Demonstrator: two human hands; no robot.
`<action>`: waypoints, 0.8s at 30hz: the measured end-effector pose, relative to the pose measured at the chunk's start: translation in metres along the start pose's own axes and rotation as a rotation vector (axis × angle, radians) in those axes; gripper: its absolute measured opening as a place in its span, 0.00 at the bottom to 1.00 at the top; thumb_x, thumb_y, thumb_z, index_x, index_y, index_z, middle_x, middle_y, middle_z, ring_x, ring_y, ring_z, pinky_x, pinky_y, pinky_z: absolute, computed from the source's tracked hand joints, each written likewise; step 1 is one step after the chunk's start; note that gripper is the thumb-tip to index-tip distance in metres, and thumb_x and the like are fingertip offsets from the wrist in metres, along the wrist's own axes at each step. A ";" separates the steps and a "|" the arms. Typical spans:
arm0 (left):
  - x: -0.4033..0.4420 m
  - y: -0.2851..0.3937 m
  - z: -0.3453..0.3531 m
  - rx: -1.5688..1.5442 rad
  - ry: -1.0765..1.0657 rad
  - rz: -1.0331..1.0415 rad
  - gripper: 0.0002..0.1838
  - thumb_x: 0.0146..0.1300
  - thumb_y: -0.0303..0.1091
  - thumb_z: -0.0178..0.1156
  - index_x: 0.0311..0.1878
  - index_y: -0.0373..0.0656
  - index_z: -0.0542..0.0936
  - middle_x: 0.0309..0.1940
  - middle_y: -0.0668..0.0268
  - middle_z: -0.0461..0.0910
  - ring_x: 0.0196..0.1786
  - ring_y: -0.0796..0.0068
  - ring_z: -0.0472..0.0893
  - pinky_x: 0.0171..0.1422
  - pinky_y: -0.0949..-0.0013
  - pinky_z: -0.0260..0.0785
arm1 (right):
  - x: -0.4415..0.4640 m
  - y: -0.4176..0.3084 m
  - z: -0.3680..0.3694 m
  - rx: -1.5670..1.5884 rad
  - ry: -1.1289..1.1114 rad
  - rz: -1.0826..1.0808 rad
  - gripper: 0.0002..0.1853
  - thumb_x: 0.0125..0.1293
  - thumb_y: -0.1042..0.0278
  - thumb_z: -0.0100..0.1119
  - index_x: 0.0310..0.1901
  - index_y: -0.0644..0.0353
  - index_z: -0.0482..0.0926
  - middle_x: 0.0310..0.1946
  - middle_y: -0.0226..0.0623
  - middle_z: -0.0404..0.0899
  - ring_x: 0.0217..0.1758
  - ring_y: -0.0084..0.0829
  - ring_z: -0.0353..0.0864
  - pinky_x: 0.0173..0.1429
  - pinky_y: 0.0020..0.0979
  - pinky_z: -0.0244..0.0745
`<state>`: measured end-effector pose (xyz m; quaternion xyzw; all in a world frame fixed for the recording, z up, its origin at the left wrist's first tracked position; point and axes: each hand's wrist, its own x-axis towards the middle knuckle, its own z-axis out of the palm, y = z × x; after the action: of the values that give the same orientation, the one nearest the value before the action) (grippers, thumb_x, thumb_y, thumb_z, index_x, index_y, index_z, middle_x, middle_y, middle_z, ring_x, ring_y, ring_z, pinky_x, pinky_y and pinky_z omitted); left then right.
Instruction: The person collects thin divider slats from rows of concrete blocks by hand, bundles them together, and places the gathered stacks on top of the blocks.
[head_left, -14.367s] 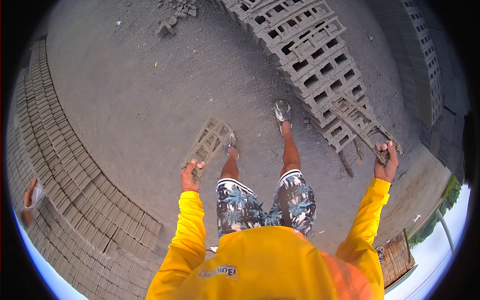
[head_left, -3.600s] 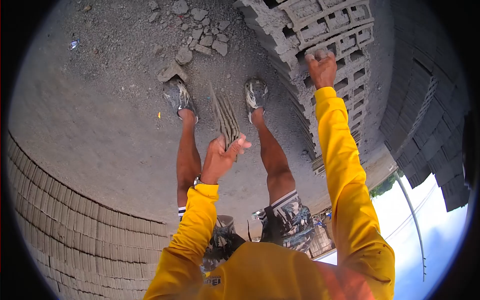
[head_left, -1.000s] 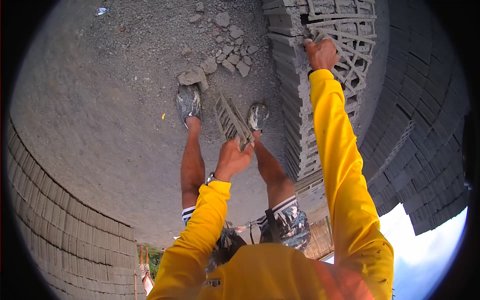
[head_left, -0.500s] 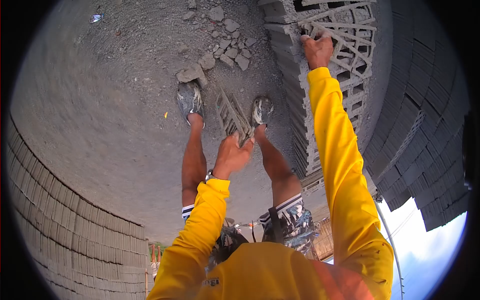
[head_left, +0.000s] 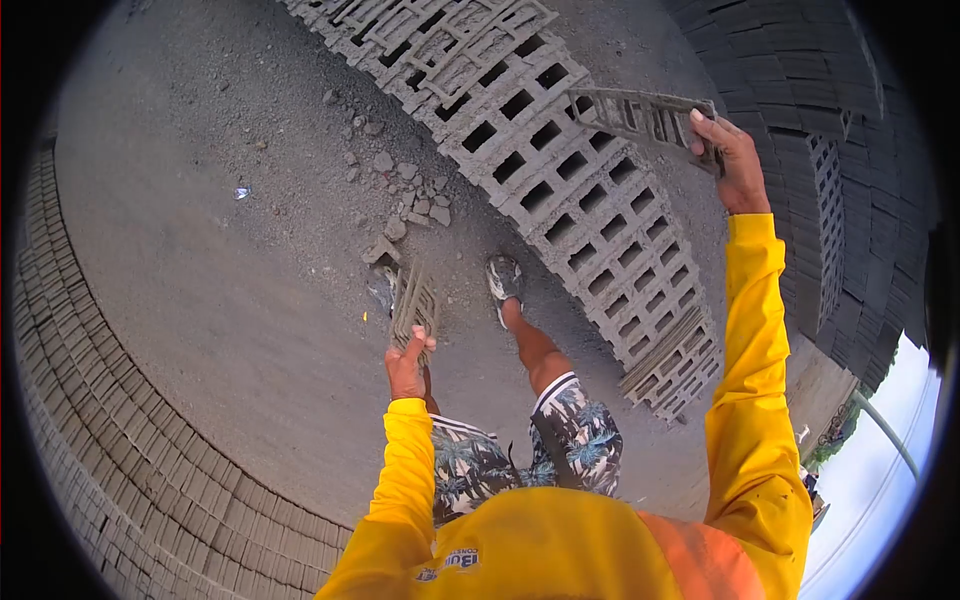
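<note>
Several gray slatted frames (head_left: 412, 305) are hanging together in the L hand (head_left: 408, 365), fingers grasping their near end, thumb pressing on one side; they're pointing away from the body, low down, just over the L shoe (head_left: 382, 287) in view. Another gridded frame (head_left: 640, 118) is sticking out sideways from the R hand (head_left: 738, 165), whose fingers are gripping its end (can't tell if it's one frame or more). Its far end is overlapping the long row of hollow blocks (head_left: 555, 180) in view, but can't tell whether it's touching them.

That row is running diagonally, upper L to lower R, w/ dark holes facing up. More loose frames (head_left: 465, 45) are lying on top at its far end, & a few narrow strips (head_left: 662, 350) are lying across near its close end. The R shoe (head_left: 503, 277) is standing just beside the row, b/w it and the L hand's bunch. Broken rubble (head_left: 420, 205) is lying on the gritty ground (head_left: 250, 330) ahead of the feet.

Farther out, a curved bank of stacked blocks (head_left: 150, 420) is filling the L side; dark stacks (head_left: 805, 90) are rising on the R, w/ a pole (head_left: 885, 430) slanting across bright sky (head_left: 860, 510) below them. Yellow sleeves (head_left: 755, 310) are covering both arms; patterned shorts (head_left: 578, 430) are showing underneath.
</note>
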<state>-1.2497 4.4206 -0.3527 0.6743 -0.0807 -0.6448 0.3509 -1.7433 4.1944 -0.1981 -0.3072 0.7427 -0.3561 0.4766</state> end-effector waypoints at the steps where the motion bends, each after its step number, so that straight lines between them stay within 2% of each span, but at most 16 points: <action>1: -0.012 0.016 -0.002 0.008 -0.001 0.027 0.12 0.62 0.33 0.69 0.46 0.38 0.83 0.32 0.65 0.84 0.33 0.73 0.81 0.44 0.70 0.72 | -0.029 -0.006 0.000 0.160 -0.020 0.000 0.15 0.64 0.56 0.69 0.31 0.59 0.81 0.29 0.31 0.79 0.38 0.28 0.80 0.51 0.30 0.71; 3: -0.039 0.035 -0.009 0.072 0.042 0.010 0.13 0.61 0.33 0.69 0.46 0.36 0.83 0.31 0.63 0.85 0.33 0.73 0.81 0.43 0.69 0.72 | -0.091 0.014 0.005 0.367 -0.018 -0.022 0.15 0.66 0.56 0.66 0.31 0.60 0.82 0.25 0.32 0.80 0.39 0.27 0.82 0.52 0.31 0.74; 5: -0.043 0.039 -0.020 0.107 0.049 0.003 0.14 0.60 0.33 0.69 0.47 0.36 0.82 0.31 0.62 0.85 0.32 0.72 0.81 0.44 0.69 0.73 | -0.136 0.050 0.017 0.450 -0.018 -0.030 0.16 0.68 0.56 0.65 0.36 0.63 0.84 0.22 0.34 0.80 0.36 0.27 0.84 0.46 0.27 0.76; 7: -0.050 0.047 -0.033 0.137 0.034 0.045 0.14 0.59 0.34 0.70 0.45 0.37 0.83 0.30 0.61 0.85 0.32 0.71 0.82 0.42 0.68 0.74 | -0.167 0.078 0.024 0.535 -0.026 0.202 0.15 0.67 0.57 0.66 0.34 0.63 0.84 0.22 0.34 0.80 0.33 0.28 0.84 0.43 0.27 0.77; 10: -0.054 0.054 -0.065 0.124 0.074 0.076 0.11 0.60 0.34 0.69 0.43 0.38 0.83 0.29 0.61 0.85 0.31 0.70 0.83 0.40 0.67 0.75 | -0.198 0.146 0.030 0.651 0.078 0.282 0.13 0.66 0.60 0.67 0.35 0.63 0.83 0.21 0.33 0.80 0.28 0.28 0.83 0.39 0.28 0.77; 11: -0.053 0.052 -0.084 0.094 0.085 0.077 0.09 0.60 0.33 0.68 0.40 0.39 0.84 0.28 0.61 0.85 0.31 0.69 0.83 0.39 0.67 0.76 | -0.212 0.167 0.033 0.699 0.130 0.285 0.10 0.66 0.64 0.67 0.36 0.64 0.83 0.23 0.34 0.82 0.28 0.29 0.84 0.40 0.29 0.80; 15: -0.052 0.044 -0.202 0.032 0.107 0.078 0.07 0.61 0.31 0.67 0.39 0.37 0.83 0.28 0.62 0.84 0.28 0.69 0.82 0.37 0.69 0.76 | -0.317 0.231 0.031 0.803 0.365 0.375 0.09 0.66 0.68 0.66 0.41 0.66 0.82 0.30 0.40 0.86 0.32 0.32 0.87 0.42 0.32 0.84; 18: -0.073 0.066 -0.278 0.045 0.181 0.054 0.07 0.61 0.31 0.66 0.38 0.38 0.83 0.28 0.62 0.83 0.28 0.69 0.82 0.35 0.70 0.76 | -0.411 0.286 0.002 0.889 0.544 0.372 0.10 0.66 0.71 0.65 0.46 0.67 0.81 0.38 0.43 0.87 0.36 0.33 0.88 0.40 0.29 0.85; 19: -0.074 0.072 -0.291 0.064 0.240 0.046 0.06 0.62 0.30 0.66 0.39 0.39 0.82 0.27 0.63 0.83 0.28 0.69 0.82 0.34 0.69 0.77 | -0.418 0.293 -0.015 0.861 0.637 0.383 0.10 0.67 0.72 0.65 0.47 0.67 0.81 0.39 0.43 0.87 0.38 0.33 0.88 0.39 0.28 0.85; 22: -0.092 0.105 -0.374 0.162 0.342 0.062 0.06 0.62 0.30 0.65 0.40 0.38 0.82 0.27 0.62 0.83 0.27 0.69 0.82 0.33 0.68 0.77 | -0.506 0.279 -0.067 0.754 0.885 0.311 0.11 0.69 0.74 0.63 0.50 0.68 0.80 0.42 0.43 0.87 0.42 0.32 0.88 0.38 0.26 0.84; 24: -0.107 0.119 -0.402 0.288 0.436 0.078 0.08 0.62 0.30 0.65 0.42 0.36 0.82 0.28 0.61 0.83 0.27 0.69 0.82 0.33 0.69 0.77 | -0.550 0.273 -0.118 0.706 0.884 0.218 0.11 0.70 0.73 0.62 0.50 0.68 0.81 0.43 0.44 0.87 0.43 0.31 0.88 0.41 0.26 0.85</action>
<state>-0.8534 4.5410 -0.2279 0.8366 -0.1203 -0.4521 0.2850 -1.6883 4.8128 -0.1190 0.1266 0.7349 -0.6259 0.2284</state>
